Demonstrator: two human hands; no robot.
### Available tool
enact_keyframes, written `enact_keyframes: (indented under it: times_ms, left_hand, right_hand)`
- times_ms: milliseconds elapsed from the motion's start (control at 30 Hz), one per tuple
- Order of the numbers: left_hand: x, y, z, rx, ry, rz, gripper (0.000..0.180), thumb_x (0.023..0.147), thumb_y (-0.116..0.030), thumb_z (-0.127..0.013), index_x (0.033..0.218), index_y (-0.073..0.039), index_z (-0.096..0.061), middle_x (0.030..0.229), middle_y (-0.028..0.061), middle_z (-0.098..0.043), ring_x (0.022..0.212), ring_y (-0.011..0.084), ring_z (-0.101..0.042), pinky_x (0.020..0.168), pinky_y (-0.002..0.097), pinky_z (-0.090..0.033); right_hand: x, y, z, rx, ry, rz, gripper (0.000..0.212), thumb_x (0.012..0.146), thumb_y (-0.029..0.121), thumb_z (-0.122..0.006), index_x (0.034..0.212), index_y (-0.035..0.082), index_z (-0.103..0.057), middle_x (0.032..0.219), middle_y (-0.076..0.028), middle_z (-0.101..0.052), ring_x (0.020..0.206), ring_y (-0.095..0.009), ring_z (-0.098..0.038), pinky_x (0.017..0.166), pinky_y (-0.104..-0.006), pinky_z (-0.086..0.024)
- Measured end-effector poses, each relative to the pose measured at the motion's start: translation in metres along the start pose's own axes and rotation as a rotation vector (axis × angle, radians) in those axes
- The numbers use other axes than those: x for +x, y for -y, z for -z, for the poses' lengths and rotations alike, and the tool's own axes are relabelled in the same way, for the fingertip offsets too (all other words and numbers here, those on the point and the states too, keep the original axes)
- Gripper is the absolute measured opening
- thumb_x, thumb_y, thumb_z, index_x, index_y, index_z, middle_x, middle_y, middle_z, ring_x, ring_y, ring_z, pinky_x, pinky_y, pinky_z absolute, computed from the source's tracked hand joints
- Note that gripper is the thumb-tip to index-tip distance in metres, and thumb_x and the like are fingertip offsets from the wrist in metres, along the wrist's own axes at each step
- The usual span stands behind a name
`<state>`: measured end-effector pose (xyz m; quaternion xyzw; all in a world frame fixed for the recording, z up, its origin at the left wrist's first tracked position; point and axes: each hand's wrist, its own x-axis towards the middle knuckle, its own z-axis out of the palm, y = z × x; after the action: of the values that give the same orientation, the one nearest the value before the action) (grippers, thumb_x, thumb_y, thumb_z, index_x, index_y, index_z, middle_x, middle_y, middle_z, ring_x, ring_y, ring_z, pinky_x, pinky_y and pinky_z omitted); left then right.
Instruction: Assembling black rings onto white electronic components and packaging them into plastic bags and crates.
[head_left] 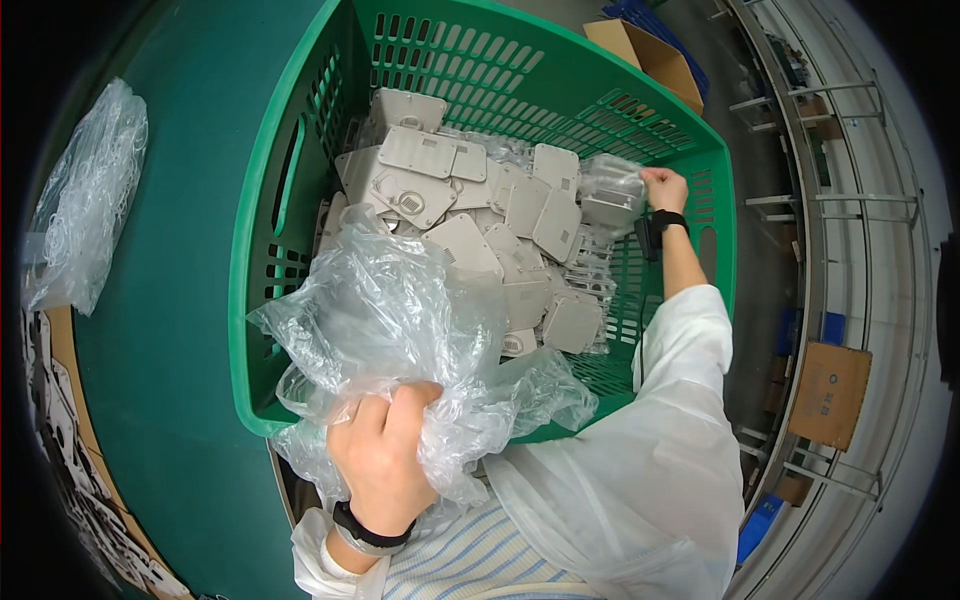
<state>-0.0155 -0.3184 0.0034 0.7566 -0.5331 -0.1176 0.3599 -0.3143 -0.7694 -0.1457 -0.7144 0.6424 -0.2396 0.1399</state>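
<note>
My left hand (382, 450) is closed round a bunch of crumpled clear plastic bags (390, 300), which bulges over the near left side of a green plastic basket (262, 200). At the basket's right side, my right hand (664, 190) pinches the edge of a clear bag (612, 190) with light-coloured parts showing through it. Many flat, light grey plates (465, 240) with rounded corners lie loosely heaped in the basket. Some have small holes, a square cut-out or a ring mark. More bagged plates line the right side of the heap. The left hand's bunch hides the basket's near left corner.
Another heap of clear plastic bags (95, 190) lies on the green table (170, 400) at the left. Below it is a cardboard box (62, 340) with grey and dark parts. An open carton (650, 60) stands beyond the basket; metal racking (840, 200) with a carton (828, 395) runs along the right.
</note>
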Motion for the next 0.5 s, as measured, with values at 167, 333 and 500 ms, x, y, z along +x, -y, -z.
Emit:
enact_keyframes:
  times_ms: [167, 333, 500]
  left_hand:
    - [0.000, 0.001, 0.003, -0.007, -0.001, -0.032, 0.028, 0.061, -0.023, -0.070, 0.085, -0.011, -0.063, 0.066, 0.0077, -0.049, 0.060, 0.0288, -0.051, 0.055, 0.0378, -0.039]
    - [-0.002, -0.004, 0.012, 0.064, -0.021, -0.020, 0.027, 0.061, -0.022, -0.069, 0.085, -0.011, -0.062, 0.067, 0.0083, -0.049, 0.060, 0.0292, -0.051, 0.055, 0.0381, -0.038]
    - [0.001, -0.009, 0.016, 0.141, -0.026, -0.003, 0.026, 0.062, -0.021, -0.069, 0.085, -0.010, -0.062, 0.067, 0.0082, -0.049, 0.061, 0.0290, -0.051, 0.054, 0.0374, -0.037]
  right_hand:
    - [-0.012, 0.071, 0.050, 0.636, 0.160, 0.004, 0.017, 0.076, 0.013, -0.075, 0.086, 0.002, -0.068, 0.077, -0.003, -0.066, 0.066, -0.007, -0.057, 0.061, -0.0207, -0.045]
    - [-0.041, 0.157, 0.068, 0.903, 0.261, 0.075, 0.013, 0.081, 0.008, -0.070, 0.091, 0.000, -0.065, 0.081, -0.002, -0.065, 0.070, -0.006, -0.056, 0.062, -0.0183, -0.043]
    - [-0.116, 0.234, 0.068, 0.895, 0.239, 0.288, 0.012, 0.081, 0.007, -0.070, 0.087, -0.001, -0.064, 0.082, -0.002, -0.064, 0.073, -0.006, -0.057, 0.068, -0.0191, -0.046]
